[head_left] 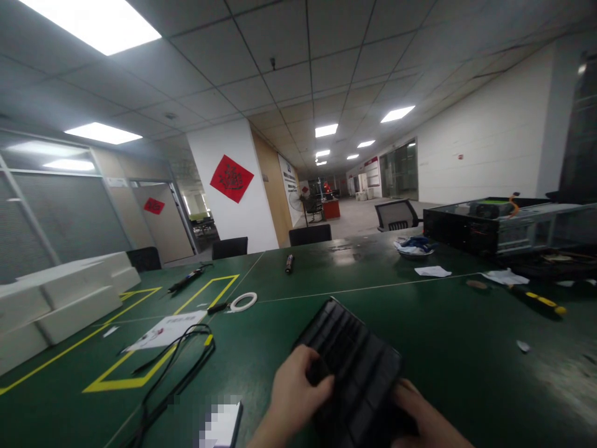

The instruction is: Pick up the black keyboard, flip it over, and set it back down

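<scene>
An office: ceiling-tile lights (pixel 102 25), glass partitions (pixel 60 211), chairs (pixel 310 234), green worktable (pixel 466 336).

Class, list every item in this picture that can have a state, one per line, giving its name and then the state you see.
Black ribbed panel: held at both edges, tilted, far end resting on the green table.
Left hand: closed on the panel's left edge.
Right hand: gripping the panel's right side.
Server chassis: lid off, insides exposed.
Black cable: loose, looped on the table.
Screwdriver: lying flat, untouched.
</scene>
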Available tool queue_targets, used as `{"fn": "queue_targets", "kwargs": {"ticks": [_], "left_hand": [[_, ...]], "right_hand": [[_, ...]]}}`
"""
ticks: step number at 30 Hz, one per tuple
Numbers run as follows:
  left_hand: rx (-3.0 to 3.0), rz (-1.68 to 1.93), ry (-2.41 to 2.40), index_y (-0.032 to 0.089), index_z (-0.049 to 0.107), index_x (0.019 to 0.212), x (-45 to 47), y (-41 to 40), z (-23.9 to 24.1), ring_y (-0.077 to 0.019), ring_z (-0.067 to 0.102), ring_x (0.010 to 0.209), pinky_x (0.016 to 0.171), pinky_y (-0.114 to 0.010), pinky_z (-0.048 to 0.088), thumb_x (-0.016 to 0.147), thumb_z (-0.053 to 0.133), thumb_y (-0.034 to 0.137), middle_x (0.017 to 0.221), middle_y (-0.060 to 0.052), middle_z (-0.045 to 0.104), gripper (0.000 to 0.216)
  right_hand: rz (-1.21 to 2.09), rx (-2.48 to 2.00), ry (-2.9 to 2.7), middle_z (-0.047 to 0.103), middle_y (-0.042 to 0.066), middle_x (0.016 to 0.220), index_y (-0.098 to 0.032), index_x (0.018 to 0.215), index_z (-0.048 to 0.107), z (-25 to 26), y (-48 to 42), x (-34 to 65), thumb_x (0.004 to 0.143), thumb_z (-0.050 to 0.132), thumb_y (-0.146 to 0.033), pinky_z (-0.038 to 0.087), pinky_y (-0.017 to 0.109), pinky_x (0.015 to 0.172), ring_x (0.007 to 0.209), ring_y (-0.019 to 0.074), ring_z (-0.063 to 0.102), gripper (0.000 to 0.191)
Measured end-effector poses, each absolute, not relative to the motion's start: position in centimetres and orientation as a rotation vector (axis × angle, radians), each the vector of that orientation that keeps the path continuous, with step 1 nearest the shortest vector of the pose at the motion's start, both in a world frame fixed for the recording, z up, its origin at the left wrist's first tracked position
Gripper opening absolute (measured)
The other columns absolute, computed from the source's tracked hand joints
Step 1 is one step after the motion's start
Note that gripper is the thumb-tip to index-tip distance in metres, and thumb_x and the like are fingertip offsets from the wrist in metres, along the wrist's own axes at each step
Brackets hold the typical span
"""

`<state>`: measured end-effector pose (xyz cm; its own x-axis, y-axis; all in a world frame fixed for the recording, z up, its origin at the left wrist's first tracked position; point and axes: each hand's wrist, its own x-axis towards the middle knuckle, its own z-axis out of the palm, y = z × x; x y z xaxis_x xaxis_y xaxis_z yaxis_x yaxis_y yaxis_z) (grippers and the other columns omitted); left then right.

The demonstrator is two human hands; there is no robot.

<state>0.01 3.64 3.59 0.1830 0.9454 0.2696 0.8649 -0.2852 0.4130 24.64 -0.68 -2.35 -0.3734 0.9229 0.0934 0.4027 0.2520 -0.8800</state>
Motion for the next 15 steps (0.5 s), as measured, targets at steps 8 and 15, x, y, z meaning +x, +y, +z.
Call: {"fn": "queue_targets", "kwargs": {"ticks": [8, 15], "left_hand": [[1.911, 0.206, 2.464, 0.012, 0.06, 0.078, -12.4, 10.6, 5.4, -0.0305, 0.062, 0.087, 0.066, -0.034, 0.043, 0.076, 0.041, 0.047, 0.091, -0.016, 0.066, 0.04], [1.905, 0.076, 2.432, 0.009, 0.065, 0.08, -15.8, 12.1, 3.8, -0.0329, 0.062, 0.09, 0.07, -0.035, 0.046, 0.074, 0.044, 0.04, 0.09, -0.017, 0.068, 0.037]], "right_hand": [[1.239, -1.286, -1.81, 0.042, 0.008, 0.127, -0.025, 0.116, 0.052, -1.4, 0.1, 25.0, 0.065, 0.058, -0.021, 0.034, 0.038, 0.099, 0.116, 0.0239, 0.044, 0.051], [0.192, -2.016, -1.432, 0.056, 0.017, 0.111, -0.009, 0.116, 0.051, -5.1, 2.0, 37.3, 0.069, 0.044, -0.042, 0.035, 0.049, 0.094, 0.106, 0.0343, 0.046, 0.058]]}}
